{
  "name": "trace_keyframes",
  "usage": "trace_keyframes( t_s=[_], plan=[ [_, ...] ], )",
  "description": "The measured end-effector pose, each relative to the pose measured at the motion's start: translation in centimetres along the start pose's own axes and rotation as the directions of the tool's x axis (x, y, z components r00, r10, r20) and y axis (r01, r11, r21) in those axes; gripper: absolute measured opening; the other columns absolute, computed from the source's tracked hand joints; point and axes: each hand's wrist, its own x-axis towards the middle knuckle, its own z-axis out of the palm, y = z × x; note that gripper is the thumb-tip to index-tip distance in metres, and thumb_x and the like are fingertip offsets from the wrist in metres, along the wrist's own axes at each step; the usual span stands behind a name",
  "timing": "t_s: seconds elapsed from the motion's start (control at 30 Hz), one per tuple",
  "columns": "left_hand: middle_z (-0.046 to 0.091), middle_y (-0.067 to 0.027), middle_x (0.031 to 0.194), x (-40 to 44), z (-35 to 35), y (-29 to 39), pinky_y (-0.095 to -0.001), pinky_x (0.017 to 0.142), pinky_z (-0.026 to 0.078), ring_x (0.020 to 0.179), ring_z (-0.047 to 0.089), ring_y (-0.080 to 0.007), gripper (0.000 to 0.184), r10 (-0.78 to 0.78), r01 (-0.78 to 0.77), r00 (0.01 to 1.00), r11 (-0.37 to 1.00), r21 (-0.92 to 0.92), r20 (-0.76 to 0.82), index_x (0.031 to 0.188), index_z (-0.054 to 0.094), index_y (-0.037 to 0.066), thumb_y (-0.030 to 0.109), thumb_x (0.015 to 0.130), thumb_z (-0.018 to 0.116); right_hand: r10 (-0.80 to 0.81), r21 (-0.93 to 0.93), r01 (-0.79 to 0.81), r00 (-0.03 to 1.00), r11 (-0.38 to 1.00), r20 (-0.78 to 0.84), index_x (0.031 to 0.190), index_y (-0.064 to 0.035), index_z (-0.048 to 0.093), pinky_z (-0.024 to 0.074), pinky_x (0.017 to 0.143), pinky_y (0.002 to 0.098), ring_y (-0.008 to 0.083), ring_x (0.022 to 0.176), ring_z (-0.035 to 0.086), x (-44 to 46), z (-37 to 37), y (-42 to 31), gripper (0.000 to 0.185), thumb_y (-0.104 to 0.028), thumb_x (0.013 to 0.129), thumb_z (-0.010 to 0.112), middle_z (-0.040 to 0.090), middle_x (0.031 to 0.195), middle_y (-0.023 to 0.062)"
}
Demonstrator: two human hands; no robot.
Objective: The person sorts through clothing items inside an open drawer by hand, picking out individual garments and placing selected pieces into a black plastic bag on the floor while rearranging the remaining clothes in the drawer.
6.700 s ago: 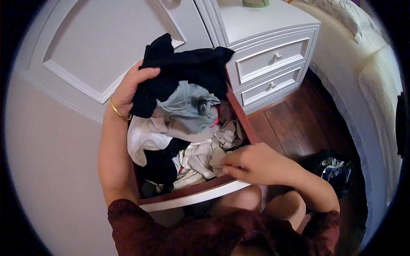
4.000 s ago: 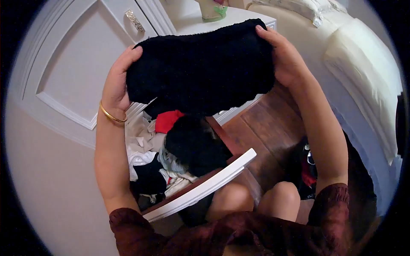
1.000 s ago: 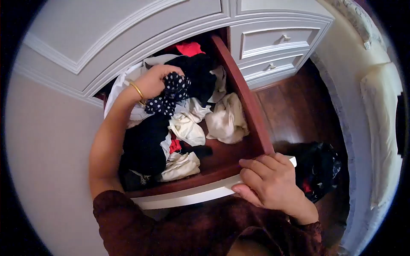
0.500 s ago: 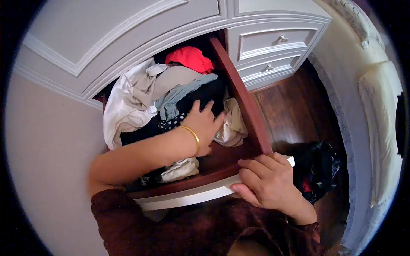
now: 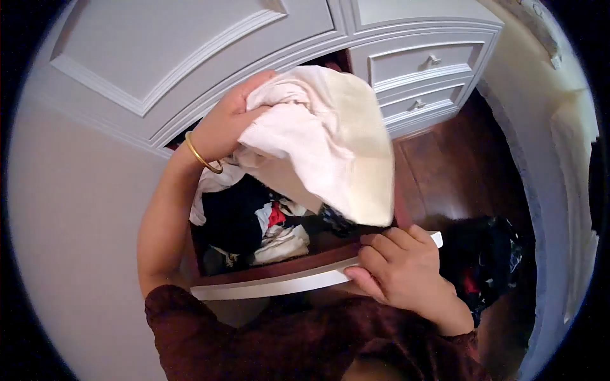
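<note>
A bunched white and cream cloth garment [image 5: 356, 146] is lifted over the drawer by my left hand [image 5: 232, 117], whose fingers are closed on its left side; its exact kind does not show. Beneath it, the garment hides much of the open drawer. Dark clothes [image 5: 232, 213] lie at the drawer's left, beside a crumpled off-white cloth [image 5: 283, 244] and a small red piece [image 5: 276, 214]. My right hand [image 5: 400, 263] is wrapped over the right end of the white drawer front [image 5: 273, 284].
A white cabinet with two small drawers [image 5: 422, 79] stands behind on the right. On the wooden floor [image 5: 432, 171] lies a dark heap of cloth [image 5: 486, 260]. A bed with a pale cover [image 5: 559, 190] runs along the right, and a plain wall [image 5: 82, 209] is at left.
My left hand has gone from lying spread on the clothes to gripping the pale garment, raised toward the drawer's back left. My right hand stays on the drawer front.
</note>
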Motion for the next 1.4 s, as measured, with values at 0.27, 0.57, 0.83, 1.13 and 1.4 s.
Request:
trace_keyframes(
  t_s=[0.27,0.57,0.83,1.13,1.4],
  plan=[
    [0.06,-0.0006,0.099,0.4,2.3,0.2,-0.0236,0.081,0.045,0.091,0.054,-0.0075,0.026,-0.199,0.159,0.938,0.975,0.158,0.283,0.111,0.056,0.0,0.019,0.093,0.053,-0.003,0.024,0.003,1.0,1.0,0.014,0.065,-0.0138,0.055,0.0358,0.06,0.0308,0.0171,0.064,0.051,-0.1,-0.2,0.2,0.03,-0.038,0.082,0.061,0.051,0.066,-0.0001],
    [0.058,-0.0072,0.113,0.9,-0.8,-4.3,-0.0268,0.093,0.04,0.103,0.053,-0.0137,0.042,-0.206,0.105,0.959,0.898,0.428,0.196,0.121,0.052,-0.002,0.03,0.1,0.035,-0.021,0.035,0.021,1.0,0.999,-0.01,0.062,-0.0138,0.053,0.0353,0.058,0.0312,0.0167,0.062,0.051,-0.1,-0.2,0.3,0.032,-0.037,0.082,0.061,0.049,0.063,-0.0005],
    [0.052,-0.0112,0.128,0.6,-1.1,-3.1,-0.0306,0.103,0.035,0.115,0.049,-0.0188,0.048,-0.211,0.172,0.955,0.967,0.19,0.209,0.133,0.045,0.002,0.032,0.101,0.028,-0.046,0.022,0.047,0.998,0.999,-0.035,0.06,-0.0139,0.052,0.0357,0.059,0.0311,0.0173,0.061,0.051,-0.1,-0.3,0.4,0.032,-0.037,0.08,0.062,0.049,0.062,0.0001],
    [0.043,-0.0134,0.138,-0.4,-1.9,-0.4,-0.0312,0.101,0.037,0.119,0.048,-0.0224,0.059,-0.217,0.194,0.95,0.974,0.119,0.226,0.141,0.037,0.01,0.049,0.098,0.03,-0.059,0.034,0.059,0.998,0.998,0.003,0.063,-0.0116,0.054,0.0376,0.058,0.0324,0.0196,0.062,0.053,-0.1,-0.6,0.3,0.031,-0.036,0.081,0.061,0.053,0.064,0.0023],
    [0.046,-0.0132,0.135,-8.3,-9.8,-3.5,-0.0317,0.102,0.035,0.121,0.045,-0.0222,0.064,-0.344,0.404,0.914,0.736,0.543,-0.215,0.139,0.036,0.003,0.025,0.085,0.064,-0.061,0.266,-0.065,0.898,0.962,0.437,0.095,-0.0041,0.062,0.0502,0.072,0.0407,0.0324,0.081,0.062,3.0,-6.7,2.2,0.019,-0.018,0.083,0.061,0.065,0.096,0.0129]
  ],
)
